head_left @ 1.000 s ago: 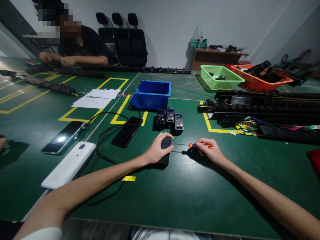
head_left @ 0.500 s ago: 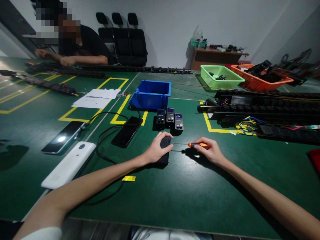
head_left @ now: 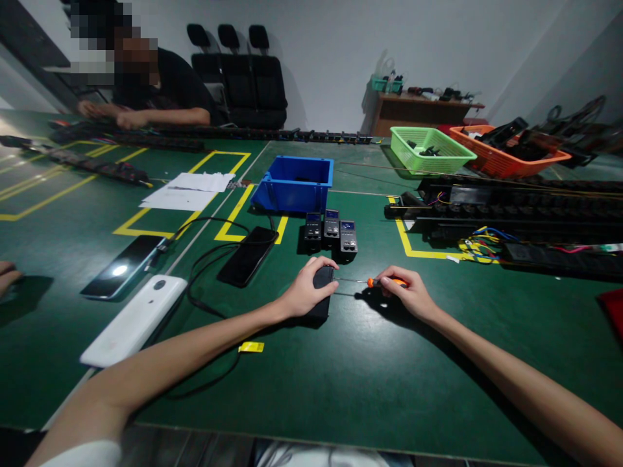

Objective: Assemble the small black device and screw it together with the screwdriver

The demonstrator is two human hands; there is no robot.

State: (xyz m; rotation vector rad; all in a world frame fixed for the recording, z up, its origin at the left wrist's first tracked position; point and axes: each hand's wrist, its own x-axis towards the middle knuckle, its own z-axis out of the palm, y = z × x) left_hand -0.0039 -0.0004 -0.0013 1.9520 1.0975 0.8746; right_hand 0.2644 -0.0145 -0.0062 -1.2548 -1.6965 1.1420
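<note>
My left hand [head_left: 309, 288] is closed round a black box-shaped device [head_left: 320, 311], fingers over its far end and thumb on its right side, and it rests on the green table. My right hand [head_left: 406, 292] grips the orange and black handle of a screwdriver [head_left: 374, 283]. Its thin shaft points left and the tip meets the device's right side, near my left thumb; the exact contact point is too small to make out. Just beyond stand three small black modules with little screens: a left one [head_left: 313, 230], a middle one [head_left: 331, 224] and a right one [head_left: 348, 238].
Behind the modules sits a blue bin [head_left: 296, 188]. Left lie a black phone [head_left: 248, 256], a lit phone [head_left: 124, 267], a white power bank [head_left: 134, 321], cables and papers [head_left: 185, 191]. Baskets [head_left: 431, 155] and black rails [head_left: 516, 201] are right. A person sits across; another hand [head_left: 7, 277] shows left.
At the left edge another person's hand has come into view. The screwdriver and my right hand have shifted very slightly; my left hand keeps its hold on the device.
</note>
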